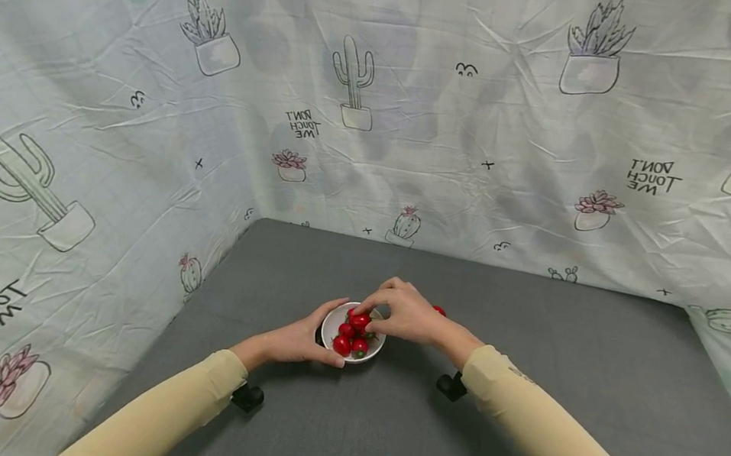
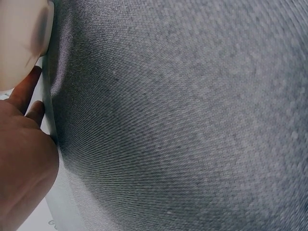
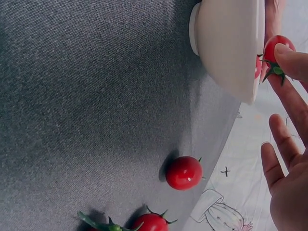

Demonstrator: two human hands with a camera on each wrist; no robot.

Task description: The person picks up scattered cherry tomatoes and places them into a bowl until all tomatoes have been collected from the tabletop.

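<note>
A white bowl (image 1: pixel 329 326) with several red cherry tomatoes (image 1: pixel 342 345) in it stands on the grey table. My left hand (image 1: pixel 295 338) grips it from the left side, thumb at the near rim and fingers round the far side. In the left wrist view, fingertips of that hand (image 2: pixel 26 149) lie by the bowl's outer wall (image 2: pixel 21 43). Over the bowl, my right hand (image 1: pixel 406 312) pinches a cherry tomato (image 3: pixel 278 48) between thumb and finger. Its green calyx shows in the right wrist view, just outside the bowl's rim.
Beyond the right wrist, a loose cherry tomato (image 3: pixel 184 173) lies on the table (image 3: pixel 96 106). Another tomato (image 3: pixel 150 223) and a green stem (image 3: pixel 98 223) are cut off by the frame's edge. A cactus-print cloth (image 1: pixel 424 97) hangs behind and at the left.
</note>
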